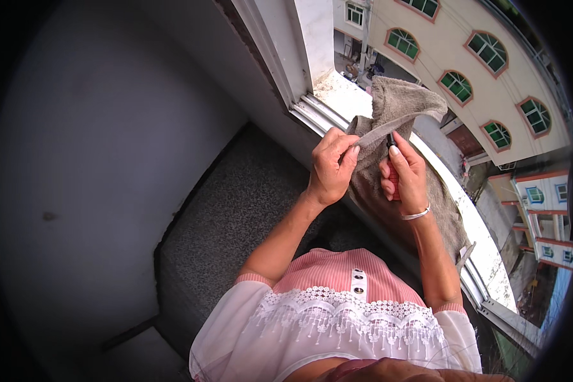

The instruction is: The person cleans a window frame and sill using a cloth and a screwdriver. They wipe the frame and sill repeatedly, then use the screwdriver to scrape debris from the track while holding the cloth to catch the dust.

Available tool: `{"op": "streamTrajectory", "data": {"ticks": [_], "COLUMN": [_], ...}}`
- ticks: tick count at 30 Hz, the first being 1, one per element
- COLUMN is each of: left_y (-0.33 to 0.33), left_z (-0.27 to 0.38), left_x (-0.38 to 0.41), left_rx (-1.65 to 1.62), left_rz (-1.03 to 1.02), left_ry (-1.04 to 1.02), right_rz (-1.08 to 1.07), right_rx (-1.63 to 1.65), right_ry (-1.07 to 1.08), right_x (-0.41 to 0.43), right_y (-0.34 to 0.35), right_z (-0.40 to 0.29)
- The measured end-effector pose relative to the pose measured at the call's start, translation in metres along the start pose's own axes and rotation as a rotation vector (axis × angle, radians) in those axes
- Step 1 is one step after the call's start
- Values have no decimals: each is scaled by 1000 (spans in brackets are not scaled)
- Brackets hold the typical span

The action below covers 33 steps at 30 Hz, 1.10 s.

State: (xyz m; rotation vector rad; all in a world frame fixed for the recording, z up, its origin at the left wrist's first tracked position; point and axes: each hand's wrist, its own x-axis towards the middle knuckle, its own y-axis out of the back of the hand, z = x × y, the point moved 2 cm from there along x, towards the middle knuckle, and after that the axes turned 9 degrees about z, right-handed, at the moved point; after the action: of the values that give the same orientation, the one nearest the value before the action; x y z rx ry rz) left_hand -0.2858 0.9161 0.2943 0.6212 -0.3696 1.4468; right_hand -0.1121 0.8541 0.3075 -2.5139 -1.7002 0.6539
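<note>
My left hand point(334, 164) pinches the hemmed edge of a grey-brown towel point(396, 100) between thumb and fingers. The towel drapes over the window sill and hangs down its inner side. In my right hand point(408, 172) is a tool with a red handle point(393, 180) and a black upper part point(390, 139). My fingers wrap the handle, and my thumb presses along the black part. The tool's tip is hidden at the towel's folded hem, so its exact kind cannot be told.
The sliding window track point(317, 114) runs along the white outer sill point(346, 98). Beyond it lies a drop to the street, facing a cream building point(451, 52). A grey wall point(90, 157) stands at left, above a dark speckled floor point(219, 200).
</note>
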Motion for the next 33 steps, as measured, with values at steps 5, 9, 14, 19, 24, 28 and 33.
{"op": "streamTrajectory", "data": {"ticks": [5, 9, 14, 19, 24, 28, 33], "left_y": [36, 54, 41, 23, 17, 12, 18], "left_z": [-13, -50, -44, -55, -53, -56, -64], "left_x": [-21, -32, -22, -26, -34, -36, -43], "left_rx": [-248, -401, -228, -111, 29, -148, -222], "left_rz": [325, 547, 528, 307, 284, 306, 323], "left_ry": [154, 432, 386, 326, 236, 309, 434], "right_rz": [-240, -402, -528, -677, -444, -388, -356], "right_rx": [-646, -1163, -1602, -1780, -1739, -1278, -275], "right_ry": [257, 614, 663, 663, 698, 521, -9], "right_x": [-13, 3, 33, 26, 14, 34, 6], "right_y": [3, -48, -97, -141, -143, -112, -86], "right_z": [-38, -63, -74, -75, -52, -27, 18]}}
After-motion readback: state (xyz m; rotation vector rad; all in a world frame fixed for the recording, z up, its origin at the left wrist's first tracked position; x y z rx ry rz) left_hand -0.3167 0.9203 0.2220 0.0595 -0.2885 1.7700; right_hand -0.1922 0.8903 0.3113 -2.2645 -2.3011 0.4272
